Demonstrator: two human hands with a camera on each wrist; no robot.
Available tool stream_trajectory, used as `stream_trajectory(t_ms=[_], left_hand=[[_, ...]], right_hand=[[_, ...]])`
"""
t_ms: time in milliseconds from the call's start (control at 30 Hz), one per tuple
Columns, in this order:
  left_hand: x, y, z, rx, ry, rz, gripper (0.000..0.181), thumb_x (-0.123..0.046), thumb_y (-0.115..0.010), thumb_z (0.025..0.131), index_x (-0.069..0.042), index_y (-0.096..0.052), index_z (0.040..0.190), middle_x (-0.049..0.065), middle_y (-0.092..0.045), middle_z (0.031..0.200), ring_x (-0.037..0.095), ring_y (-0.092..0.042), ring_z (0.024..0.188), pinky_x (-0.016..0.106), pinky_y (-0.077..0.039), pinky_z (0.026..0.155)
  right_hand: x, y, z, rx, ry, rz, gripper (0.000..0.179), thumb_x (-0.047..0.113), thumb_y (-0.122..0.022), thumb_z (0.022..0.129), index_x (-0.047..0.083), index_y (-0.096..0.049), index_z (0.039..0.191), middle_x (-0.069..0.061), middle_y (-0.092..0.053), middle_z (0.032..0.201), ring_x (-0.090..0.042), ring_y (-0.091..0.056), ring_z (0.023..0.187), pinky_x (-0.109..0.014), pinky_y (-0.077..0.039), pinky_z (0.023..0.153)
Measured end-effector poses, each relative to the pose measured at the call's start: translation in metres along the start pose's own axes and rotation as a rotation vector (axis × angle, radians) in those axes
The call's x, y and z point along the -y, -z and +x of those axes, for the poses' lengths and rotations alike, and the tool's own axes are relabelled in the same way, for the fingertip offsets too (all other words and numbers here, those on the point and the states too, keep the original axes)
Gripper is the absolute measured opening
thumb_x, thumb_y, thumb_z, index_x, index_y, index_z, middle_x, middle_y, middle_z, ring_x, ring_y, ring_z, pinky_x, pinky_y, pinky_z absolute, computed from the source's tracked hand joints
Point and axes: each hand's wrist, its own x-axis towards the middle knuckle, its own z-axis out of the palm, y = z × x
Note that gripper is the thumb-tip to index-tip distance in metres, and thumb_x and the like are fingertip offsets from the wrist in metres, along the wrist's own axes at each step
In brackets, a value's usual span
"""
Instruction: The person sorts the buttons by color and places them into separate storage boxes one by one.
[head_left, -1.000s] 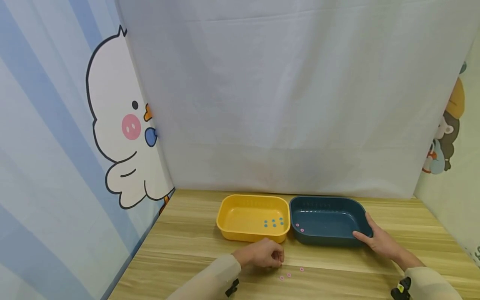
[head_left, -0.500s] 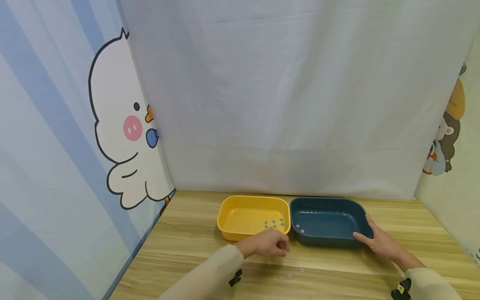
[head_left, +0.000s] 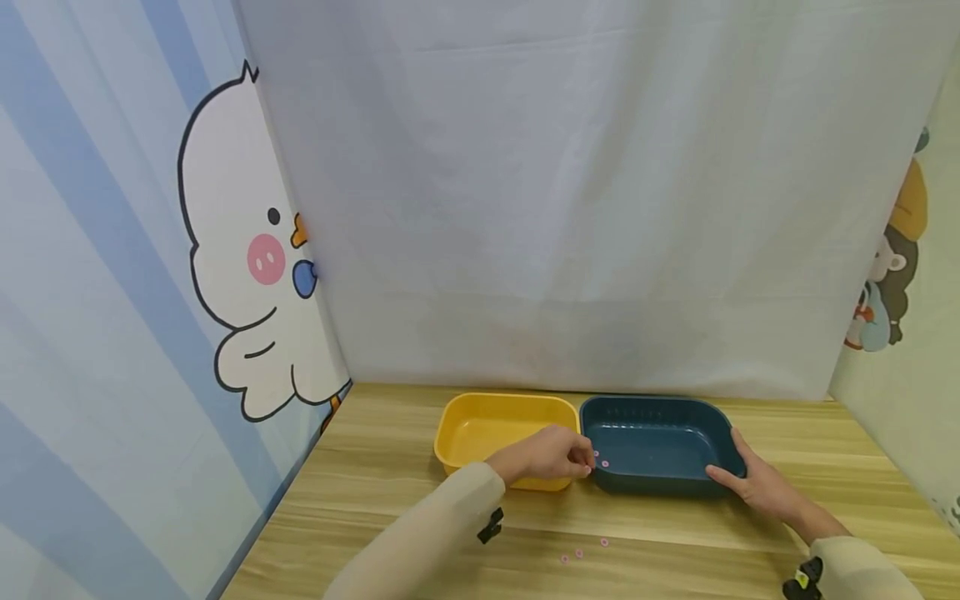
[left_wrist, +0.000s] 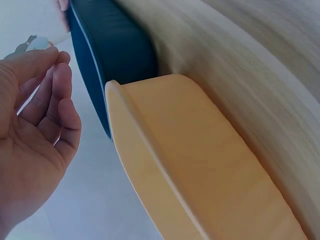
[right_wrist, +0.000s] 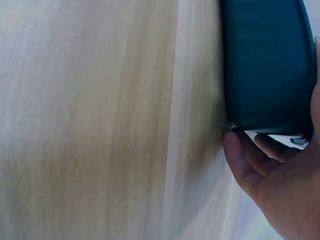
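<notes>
My left hand (head_left: 553,454) is above the front right corner of the yellow plastic basin (head_left: 459,417), its fingertips beside the left end of the dark blue plastic basin (head_left: 660,483). Thumb and forefinger pinch a tiny pink ring (head_left: 589,468), barely visible. In the left wrist view, the remaining fingers of the left hand (left_wrist: 35,110) are loosely bent. Two pink rings (head_left: 605,463) lie inside the dark blue basin at its left. My right hand (head_left: 765,483) grips that basin's right end, thumb at the front rim and fingers round the side.
Three pink rings (head_left: 579,553) lie on the wooden table (head_left: 645,575) in front of the basins. The two basins stand side by side. A grey-white curtain (head_left: 585,208) hangs behind them, and printed cloth walls stand left and right.
My left hand has risen from the table and moved forward and right to the dark blue basin's left end. It now hides the small blue rings in the yellow basin. The right hand stays put.
</notes>
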Motion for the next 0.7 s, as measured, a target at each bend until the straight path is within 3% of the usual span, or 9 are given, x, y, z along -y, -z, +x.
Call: stream_trajectory(t_ms=[400, 567, 700], left_hand=[[0.0, 0.001, 0.023, -0.073, 0.078, -0.176, 0.012, -0.015, -0.062, 0.093, -0.012, -0.071, 0.1, -0.009, -0.065, 0.087, 0.001, -0.056, 0.075, 0.015, -0.046, 0.068], [0.005, -0.002, 0.032, -0.123, 0.139, -0.315, 0.011, -0.012, -0.062, 0.093, -0.009, -0.07, 0.099, -0.006, -0.066, 0.085, 0.009, -0.06, 0.075, 0.017, -0.048, 0.065], [0.008, -0.007, 0.039, -0.15, 0.176, -0.363, 0.013, -0.012, -0.062, 0.092, -0.006, -0.07, 0.101, -0.006, -0.065, 0.085, 0.009, -0.06, 0.075, 0.018, -0.048, 0.066]], right_hand=[[0.0, 0.0, -0.001, -0.005, 0.0, 0.017, 0.097, 0.037, -0.055, 0.095, -0.009, 0.016, 0.143, -0.045, 0.004, 0.142, -0.062, -0.008, 0.126, -0.069, -0.017, 0.097], [0.001, 0.0, -0.002, -0.014, 0.006, 0.008, 0.097, 0.037, -0.055, 0.095, -0.009, 0.015, 0.144, -0.045, 0.003, 0.142, -0.062, -0.009, 0.126, -0.069, -0.018, 0.097], [0.0, 0.0, -0.002, -0.015, 0.014, 0.013, 0.096, 0.036, -0.055, 0.096, -0.009, 0.015, 0.143, -0.045, 0.003, 0.143, -0.062, -0.008, 0.126, -0.069, -0.017, 0.097]])
